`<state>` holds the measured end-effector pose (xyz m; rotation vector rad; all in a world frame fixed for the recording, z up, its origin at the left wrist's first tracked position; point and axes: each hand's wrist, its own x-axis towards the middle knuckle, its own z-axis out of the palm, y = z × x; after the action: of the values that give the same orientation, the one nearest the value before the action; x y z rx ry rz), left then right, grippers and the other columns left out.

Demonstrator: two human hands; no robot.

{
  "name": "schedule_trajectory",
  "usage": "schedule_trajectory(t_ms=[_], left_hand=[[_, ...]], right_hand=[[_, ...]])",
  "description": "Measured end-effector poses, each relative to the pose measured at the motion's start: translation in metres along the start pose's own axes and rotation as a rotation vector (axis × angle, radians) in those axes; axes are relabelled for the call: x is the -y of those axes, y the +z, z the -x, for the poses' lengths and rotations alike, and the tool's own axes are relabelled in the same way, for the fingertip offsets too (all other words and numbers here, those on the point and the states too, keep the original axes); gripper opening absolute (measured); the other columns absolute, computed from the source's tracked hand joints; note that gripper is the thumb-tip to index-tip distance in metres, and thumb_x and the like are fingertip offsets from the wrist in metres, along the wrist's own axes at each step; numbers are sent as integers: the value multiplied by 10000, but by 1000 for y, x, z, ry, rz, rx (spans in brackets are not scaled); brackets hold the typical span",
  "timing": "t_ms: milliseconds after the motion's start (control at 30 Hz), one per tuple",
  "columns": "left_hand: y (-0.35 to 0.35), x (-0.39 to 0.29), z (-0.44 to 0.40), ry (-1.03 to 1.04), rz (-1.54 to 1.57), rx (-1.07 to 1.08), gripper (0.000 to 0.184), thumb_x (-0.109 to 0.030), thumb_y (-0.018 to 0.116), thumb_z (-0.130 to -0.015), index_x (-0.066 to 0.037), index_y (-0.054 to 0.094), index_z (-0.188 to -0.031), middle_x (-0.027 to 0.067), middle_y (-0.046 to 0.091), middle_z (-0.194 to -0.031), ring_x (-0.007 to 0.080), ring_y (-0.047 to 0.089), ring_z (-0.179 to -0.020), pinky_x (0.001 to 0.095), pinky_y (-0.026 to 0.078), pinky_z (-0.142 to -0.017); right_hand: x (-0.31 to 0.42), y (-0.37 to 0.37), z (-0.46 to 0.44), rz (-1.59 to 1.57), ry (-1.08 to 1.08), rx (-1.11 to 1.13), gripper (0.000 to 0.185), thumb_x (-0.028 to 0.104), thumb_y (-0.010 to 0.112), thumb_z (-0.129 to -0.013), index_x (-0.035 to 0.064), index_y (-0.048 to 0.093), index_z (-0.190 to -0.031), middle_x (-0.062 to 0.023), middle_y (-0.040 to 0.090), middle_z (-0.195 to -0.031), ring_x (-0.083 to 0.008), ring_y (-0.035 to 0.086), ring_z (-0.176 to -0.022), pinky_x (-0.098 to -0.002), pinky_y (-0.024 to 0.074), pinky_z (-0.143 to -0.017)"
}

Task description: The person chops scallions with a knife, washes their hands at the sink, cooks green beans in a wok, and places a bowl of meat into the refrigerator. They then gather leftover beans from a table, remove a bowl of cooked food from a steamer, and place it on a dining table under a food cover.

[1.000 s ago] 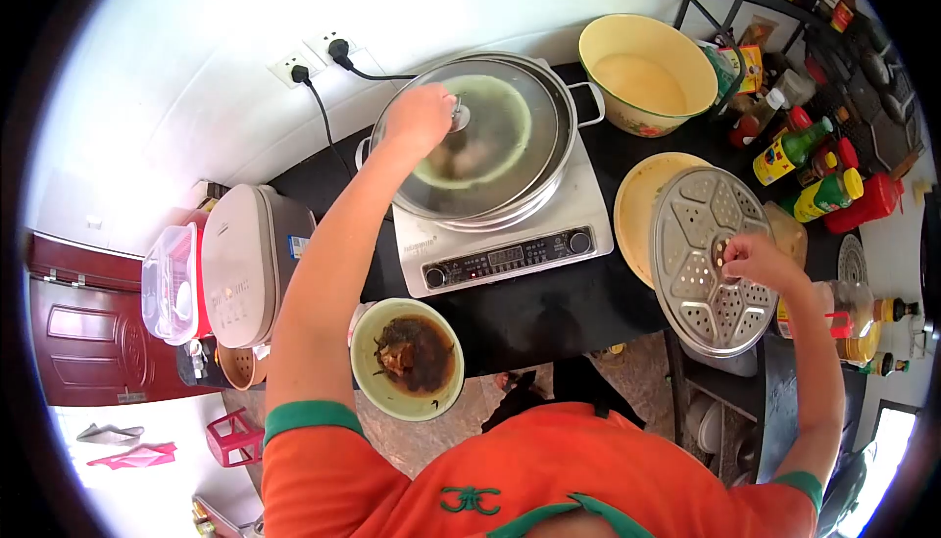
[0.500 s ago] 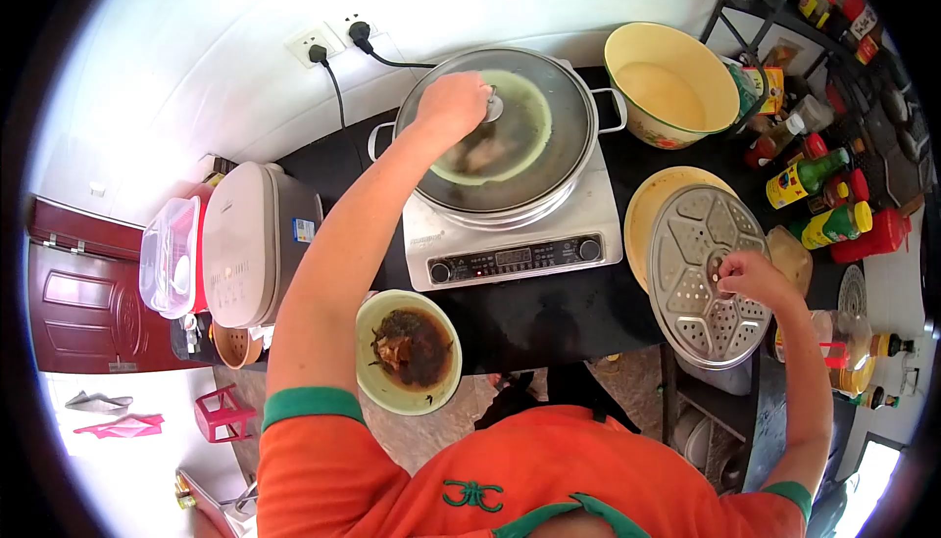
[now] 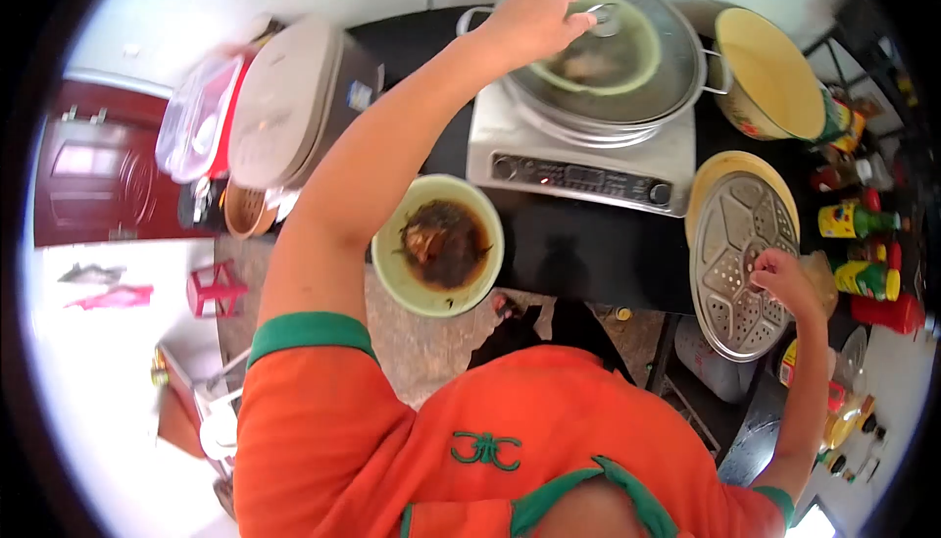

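My left hand is over the glass lid, its fingers apart beside the metal knob. Under the lid, a pale green-rimmed dish with food shows through the glass. The lid sits on a steel pot on the silver induction cooker. At the right, my right hand pinches the middle of a round perforated steamer plate, which is tilted over a round yellowish board. A light green bowl of dark broth and food stands at the counter's front edge.
A rice cooker and a clear plastic box stand at the left. To the right of the pot is a yellow enamel basin. Sauce bottles line the right side. A red stool is on the floor.
The view has shifted, so the counter appears higher and turned. My left hand has loosened from the lid's knob, its fingers now spread. My right hand keeps its pinch on the steamer plate.
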<state>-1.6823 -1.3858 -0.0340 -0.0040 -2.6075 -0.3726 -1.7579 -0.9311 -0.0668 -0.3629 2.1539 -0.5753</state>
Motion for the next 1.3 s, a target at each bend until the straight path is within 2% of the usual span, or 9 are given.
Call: schedule_trajectory(t_ms=[133,200,300,367,500,600,833,1133,1300], left_hand=[[-91,-4,124,-302,34,-121,261,-257,545,-814,-5,601,-848,131,556,-802,249,548,-759,311,433,-688],[-116,1,218,-669,-9,-142,253,-243,554,-812,7,589,-818,143,550,-747,236,541,-727,337,414,-637],[-116,-12,361,-1192,-33,122,357,-325,521,-834,25,566,-776,190,594,-835,252,567,-625,350,432,-539],[-99,-39,415,-1638,668,262,392,-372,520,-838,7,554,-931,148,601,-903,214,589,-716,319,457,-584],[-56,-81,424,-1648,1380,-7,420,-296,507,-850,9,432,-1130,111,572,-976,185,574,-819,300,488,-644],[-33,-76,423,-1576,1578,-296,309,-171,479,-846,30,454,-1080,144,577,-954,186,587,-760,285,502,-568],[-40,-88,439,-1562,1486,-391,285,-52,432,-781,55,446,-1045,132,562,-923,197,583,-688,275,512,-518],[-128,-166,509,-1654,1308,-796,308,-48,447,-758,60,469,-1046,140,590,-904,202,604,-712,261,519,-518],[-169,-219,557,-1628,1201,-1098,288,-43,449,-758,65,471,-1024,140,590,-891,196,606,-710,257,522,-529]], right_hand=[[3,20,2,-12,-84,62,76,26,592,-683,36,520,-707,24,491,-617,-56,451,-541,-205,360,-478],[8,34,9,18,-112,44,86,27,594,-678,33,509,-692,26,485,-610,-58,450,-542,-213,366,-481],[17,57,16,71,-136,33,88,32,596,-677,31,509,-686,23,477,-600,-59,440,-536,-214,363,-482],[24,74,23,80,-145,52,86,36,598,-676,29,513,-687,20,473,-595,-59,434,-532,-214,361,-480],[43,109,32,144,-147,73,88,64,603,-684,28,524,-696,8,478,-581,-66,442,-536,-227,369,-482],[65,137,42,174,-88,109,93,77,609,-680,23,534,-693,-8,501,-579,-75,472,-545,-234,385,-490],[75,192,36,466,-304,159,143,138,626,-667,30,589,-753,-96,597,-699,-193,574,-645,-313,450,-584],[133,295,16,578,-447,397,143,147,607,-693,42,599,-789,-129,599,-747,-237,578,-705,-330,444,-623],[185,351,-25,697,-722,458,96,149,597,-694,58,618,-716,-130,590,-683,-247,571,-649,-338,437,-573]])
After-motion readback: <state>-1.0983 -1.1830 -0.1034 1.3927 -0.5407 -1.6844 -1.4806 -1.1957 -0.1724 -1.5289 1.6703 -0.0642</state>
